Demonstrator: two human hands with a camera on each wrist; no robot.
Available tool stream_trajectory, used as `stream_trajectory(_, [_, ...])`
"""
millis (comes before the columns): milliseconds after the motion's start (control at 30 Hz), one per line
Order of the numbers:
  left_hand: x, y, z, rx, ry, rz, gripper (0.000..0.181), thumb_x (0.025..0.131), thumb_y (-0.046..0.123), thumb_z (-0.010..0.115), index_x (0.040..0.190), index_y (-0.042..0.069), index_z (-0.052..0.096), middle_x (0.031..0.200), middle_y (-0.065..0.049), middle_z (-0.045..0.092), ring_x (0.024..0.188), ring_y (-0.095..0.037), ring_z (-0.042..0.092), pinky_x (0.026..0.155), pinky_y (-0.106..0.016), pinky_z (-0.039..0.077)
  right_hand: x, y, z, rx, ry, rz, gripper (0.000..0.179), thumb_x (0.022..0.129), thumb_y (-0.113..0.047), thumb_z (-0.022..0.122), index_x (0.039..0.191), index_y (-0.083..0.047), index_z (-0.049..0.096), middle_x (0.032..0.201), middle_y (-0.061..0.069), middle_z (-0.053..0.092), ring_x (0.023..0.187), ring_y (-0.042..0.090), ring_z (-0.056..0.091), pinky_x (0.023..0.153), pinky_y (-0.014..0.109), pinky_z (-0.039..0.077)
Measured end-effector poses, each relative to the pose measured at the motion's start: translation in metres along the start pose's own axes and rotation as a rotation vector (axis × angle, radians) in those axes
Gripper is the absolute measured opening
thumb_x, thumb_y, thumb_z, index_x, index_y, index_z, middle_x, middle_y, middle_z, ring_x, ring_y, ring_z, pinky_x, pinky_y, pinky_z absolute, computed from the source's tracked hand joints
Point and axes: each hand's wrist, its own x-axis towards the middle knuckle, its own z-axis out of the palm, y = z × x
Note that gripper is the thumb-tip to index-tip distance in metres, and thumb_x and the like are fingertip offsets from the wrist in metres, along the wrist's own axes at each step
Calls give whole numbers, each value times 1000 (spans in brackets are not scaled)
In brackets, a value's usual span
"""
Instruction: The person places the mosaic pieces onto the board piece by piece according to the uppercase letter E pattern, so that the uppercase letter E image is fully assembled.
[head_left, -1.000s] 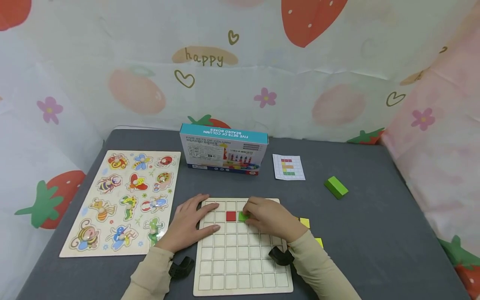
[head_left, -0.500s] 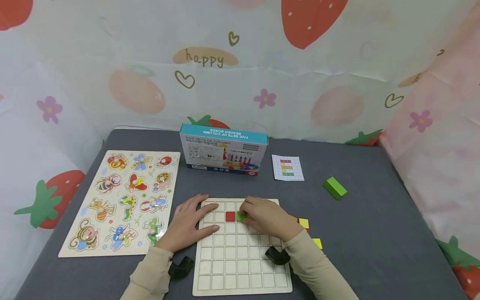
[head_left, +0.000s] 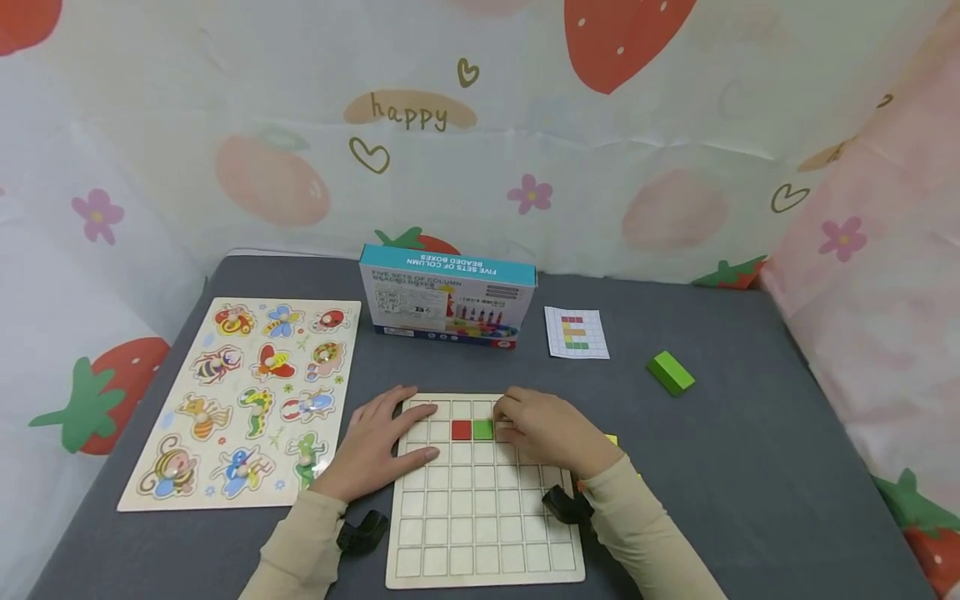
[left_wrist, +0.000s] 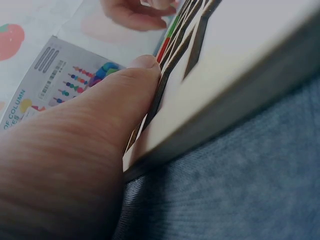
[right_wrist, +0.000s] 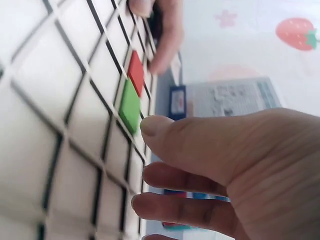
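Observation:
A pale wooden grid board (head_left: 485, 504) lies on the dark table. A red square tile (head_left: 461, 430) and a green square tile (head_left: 483, 430) sit side by side in its second row from the top. My left hand (head_left: 378, 450) rests on the board's left edge, fingers spread and holding nothing. Just right of the green tile, my right hand (head_left: 553, 433) hovers close over the board. In the right wrist view its thumb (right_wrist: 157, 127) is near the green tile (right_wrist: 130, 106), with the fingers apart and nothing between them.
An insect puzzle board (head_left: 240, 454) lies at left, and a cardboard box (head_left: 448, 300) stands behind the grid board. Further right are a pattern card (head_left: 576, 333) and a green block (head_left: 671, 373). A yellow piece (head_left: 612, 439) shows beside the right wrist, mostly hidden.
My right hand has let go of the green tile and moved slightly right, uncovering it. The yellow pieces near the wrist are now more hidden. My left hand stays in place.

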Motion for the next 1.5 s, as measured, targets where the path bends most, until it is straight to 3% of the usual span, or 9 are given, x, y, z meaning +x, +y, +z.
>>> stream_trajectory(400, [1, -2, -1, -11, 11, 5, 62, 85, 58, 62, 139, 30, 51, 151, -7, 36, 142, -30, 26, 108, -59, 22, -52, 42, -28, 148, -54, 248, 25, 89, -19, 69, 112, -10, 64, 103, 3, 61, 84, 12, 58, 72, 30, 52])
stream_trajectory(600, [1, -2, -3, -12, -3, -4, 63, 85, 60, 61, 140, 30, 51, 152, -7, 35, 143, -31, 25, 109, -59, 20, -77, 62, -37, 180, -94, 331, 30, 86, -11, 72, 114, -6, 62, 109, 7, 62, 93, 22, 61, 80, 39, 54])
stream_trajectory(733, [2, -2, -3, -1, -3, -2, 63, 85, 60, 61, 140, 30, 50, 152, -6, 35, 143, -30, 25, 109, -59, 21, -89, 69, -37, 204, -140, 376, 32, 84, -6, 72, 114, -4, 62, 106, 8, 62, 91, 22, 59, 79, 39, 53])
stream_trajectory(900, [2, -3, -2, 2, 12, 2, 62, 85, 59, 62, 139, 30, 52, 151, -7, 37, 142, -31, 27, 108, -59, 22, -94, 72, -32, 221, -158, 372, 31, 82, -5, 73, 111, -4, 63, 97, 4, 59, 86, 18, 55, 75, 36, 51])
stream_trajectory(1500, [1, 0, -1, -9, -6, -1, 60, 87, 58, 61, 140, 30, 51, 151, -6, 36, 143, -30, 25, 109, -59, 21, -97, 87, -14, 238, -28, 323, 22, 82, -10, 75, 100, -6, 63, 82, -2, 55, 73, 10, 49, 64, 28, 47])
